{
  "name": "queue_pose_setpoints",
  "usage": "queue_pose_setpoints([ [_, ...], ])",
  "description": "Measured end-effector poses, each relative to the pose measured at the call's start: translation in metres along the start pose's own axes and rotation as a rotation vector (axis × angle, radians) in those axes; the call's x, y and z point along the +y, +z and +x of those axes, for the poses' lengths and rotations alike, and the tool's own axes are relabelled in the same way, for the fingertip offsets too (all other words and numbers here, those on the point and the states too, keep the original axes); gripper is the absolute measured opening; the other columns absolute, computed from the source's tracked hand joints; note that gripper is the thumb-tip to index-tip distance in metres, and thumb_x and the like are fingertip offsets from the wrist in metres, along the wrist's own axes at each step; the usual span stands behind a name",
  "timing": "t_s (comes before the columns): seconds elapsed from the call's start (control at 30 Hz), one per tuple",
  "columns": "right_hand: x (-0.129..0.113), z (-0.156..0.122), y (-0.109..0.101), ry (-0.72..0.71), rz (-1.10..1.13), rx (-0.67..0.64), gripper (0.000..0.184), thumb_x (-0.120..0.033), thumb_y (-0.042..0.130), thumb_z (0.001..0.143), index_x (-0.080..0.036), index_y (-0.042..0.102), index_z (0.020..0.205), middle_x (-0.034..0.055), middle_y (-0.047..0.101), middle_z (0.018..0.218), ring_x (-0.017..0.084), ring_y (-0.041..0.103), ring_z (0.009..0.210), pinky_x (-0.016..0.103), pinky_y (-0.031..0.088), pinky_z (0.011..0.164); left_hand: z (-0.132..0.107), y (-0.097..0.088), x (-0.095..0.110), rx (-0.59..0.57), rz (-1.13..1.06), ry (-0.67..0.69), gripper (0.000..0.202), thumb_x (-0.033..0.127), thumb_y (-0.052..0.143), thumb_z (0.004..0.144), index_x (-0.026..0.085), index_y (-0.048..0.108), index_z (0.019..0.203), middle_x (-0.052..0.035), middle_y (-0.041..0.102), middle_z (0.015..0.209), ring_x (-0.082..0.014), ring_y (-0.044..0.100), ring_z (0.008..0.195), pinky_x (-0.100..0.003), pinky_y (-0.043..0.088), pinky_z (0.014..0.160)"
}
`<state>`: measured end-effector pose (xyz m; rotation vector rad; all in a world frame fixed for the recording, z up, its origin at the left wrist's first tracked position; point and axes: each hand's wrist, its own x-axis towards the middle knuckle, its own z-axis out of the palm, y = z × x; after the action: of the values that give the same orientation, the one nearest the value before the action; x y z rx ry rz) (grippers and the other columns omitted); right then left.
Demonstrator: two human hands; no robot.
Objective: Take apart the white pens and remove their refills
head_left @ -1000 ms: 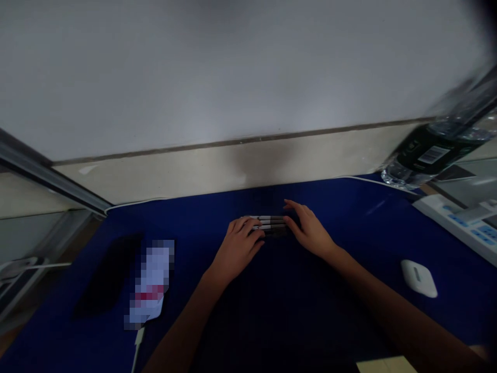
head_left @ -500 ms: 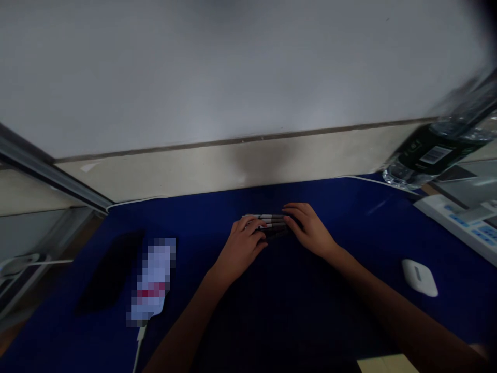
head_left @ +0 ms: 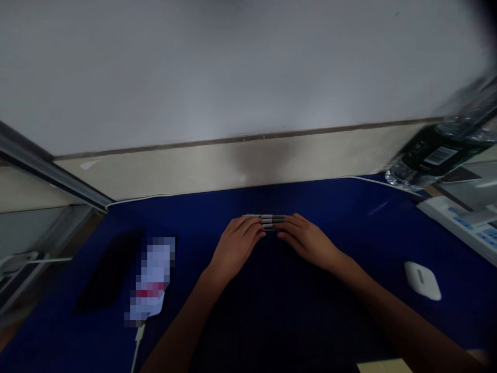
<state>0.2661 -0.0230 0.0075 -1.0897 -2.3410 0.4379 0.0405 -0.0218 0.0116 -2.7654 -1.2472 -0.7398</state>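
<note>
Several slim pens (head_left: 267,219), part white and part grey, lie side by side on the blue desktop (head_left: 267,197). Over their left ends curl the fingers of my left hand (head_left: 236,243), closed on them. My right hand (head_left: 306,241) grips the right ends, its fingers bent and the thumb at the near side. Only the middle stretch of the pens shows between the two hands; both ends are mostly covered.
A phone (head_left: 153,280) with a blurred screen and a white cable (head_left: 136,344) lies left, beside a dark flat object (head_left: 111,272). At right are a white earbud case (head_left: 422,281), a green-labelled bottle (head_left: 435,153) and a white power strip (head_left: 462,223). A pale wall (head_left: 194,173) rises behind.
My right hand has come down and in to the left, its fingers now closed over the pens' right ends. The pens look more evenly lined up. My left hand has shifted slightly.
</note>
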Motion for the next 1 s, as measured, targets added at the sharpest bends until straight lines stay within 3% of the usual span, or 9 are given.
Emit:
queue_pose_setpoints([
  [0.13, -0.0008, -0.0004, 0.0012, 0.077, 0.054, 0.005, 0.021, -0.028, 0.046, 0.099, -0.019, 0.065, 0.1, 0.0065, 0.069, 0.093, 0.021, 0.063, 0.087, 0.035, 0.05, 0.077, -0.0011, 0.0015, 0.0008, -0.043, 0.045, 0.005, 0.019, 0.029, 0.045, 0.101, 0.017, 0.059, 0.105, -0.0037, 0.07, 0.097, -0.0188, 0.063, 0.09, -0.037, 0.048, 0.083],
  [0.37, -0.0072, -0.0013, 0.0044, 0.089, 0.162, -0.027, 0.021, -0.03, 0.048, 0.098, -0.02, 0.064, 0.106, 0.0072, 0.07, 0.1, 0.02, 0.066, 0.091, 0.035, 0.052, 0.081, -0.0032, 0.002, 0.0039, -0.1, 0.102, 0.065, 0.021, 0.03, 0.044, 0.101, 0.021, 0.058, 0.114, -0.002, 0.068, 0.101, -0.0191, 0.062, 0.091, -0.035, 0.048, 0.08],
  [0.67, -0.0071, -0.003, 0.0043, 0.072, 0.24, 0.039, 0.007, -0.02, 0.054, 0.094, -0.02, 0.06, 0.098, 0.0057, 0.066, 0.096, 0.019, 0.062, 0.09, 0.033, 0.051, 0.078, -0.0013, 0.0004, 0.0093, -0.183, 0.061, -0.007, 0.021, 0.029, 0.044, 0.101, 0.02, 0.059, 0.111, -0.0024, 0.067, 0.096, -0.0196, 0.063, 0.088, -0.034, 0.051, 0.077],
  [0.83, -0.0068, -0.0026, 0.002, 0.131, 0.245, 0.037, 0.016, -0.028, 0.061, 0.091, -0.022, 0.061, 0.107, 0.0048, 0.067, 0.103, 0.019, 0.064, 0.095, 0.031, 0.05, 0.081, -0.0003, 0.0, 0.0091, -0.186, 0.086, -0.008, 0.023, 0.03, 0.04, 0.102, 0.018, 0.059, 0.108, -0.004, 0.066, 0.097, -0.0205, 0.062, 0.092, -0.035, 0.05, 0.079],
  [1.0, -0.0075, -0.0011, -0.0008, 0.212, 0.282, -0.022, 0.022, -0.034, 0.049, 0.098, -0.021, 0.067, 0.096, 0.0022, 0.07, 0.084, 0.016, 0.066, 0.073, 0.029, 0.05, 0.068, 0.0001, -0.0016, 0.0097, -0.186, 0.089, -0.012, 0.02, 0.028, 0.04, 0.102, 0.018, 0.055, 0.112, -0.0044, 0.064, 0.098, -0.0204, 0.061, 0.092, -0.035, 0.05, 0.079],
])
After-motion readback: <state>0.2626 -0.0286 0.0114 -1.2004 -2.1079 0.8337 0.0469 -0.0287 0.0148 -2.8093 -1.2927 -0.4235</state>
